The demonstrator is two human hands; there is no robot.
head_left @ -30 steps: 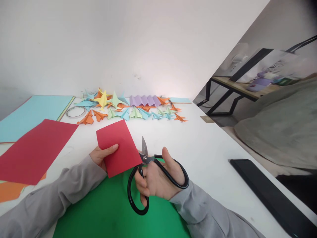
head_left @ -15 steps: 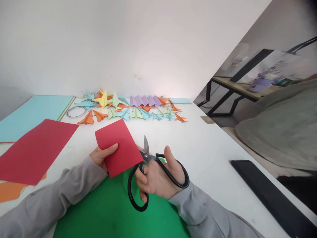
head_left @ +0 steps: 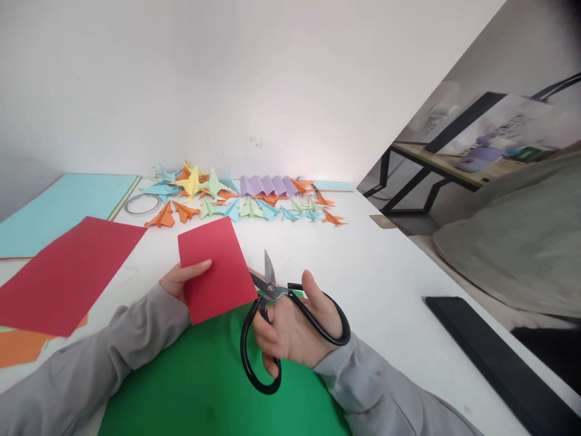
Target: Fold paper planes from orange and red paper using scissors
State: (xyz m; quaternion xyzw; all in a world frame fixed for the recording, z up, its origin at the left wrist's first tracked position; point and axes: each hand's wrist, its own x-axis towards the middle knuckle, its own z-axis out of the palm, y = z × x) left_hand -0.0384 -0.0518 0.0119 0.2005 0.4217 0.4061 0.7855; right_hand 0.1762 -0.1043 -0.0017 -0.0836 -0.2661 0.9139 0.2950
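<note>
My left hand (head_left: pixel 184 280) pinches a red sheet of paper (head_left: pixel 218 272) by its left side, thumb on top and the other fingers mostly hidden behind. In my right hand (head_left: pixel 290 330) is a pair of black-handled scissors (head_left: pixel 271 289), thumb and fingers through the loops. The blades are spread, one pointing up and the other partly hidden behind the paper's right edge. Beneath both hands lies a large green sheet (head_left: pixel 218 387).
A larger red sheet (head_left: pixel 77 272) and orange paper (head_left: pixel 27 348) lie left, with light blue sheets (head_left: pixel 68 206) behind. Folded paper shapes (head_left: pixel 249 209), a tape roll (head_left: pixel 142 204) and pleated purple paper (head_left: pixel 267 186) line the wall. A black bar (head_left: pixel 490 357) lies right.
The red paper has turned slightly and shifted a little left with my left hand. The scissors moved slightly right and their lower handle loop swung right.
</note>
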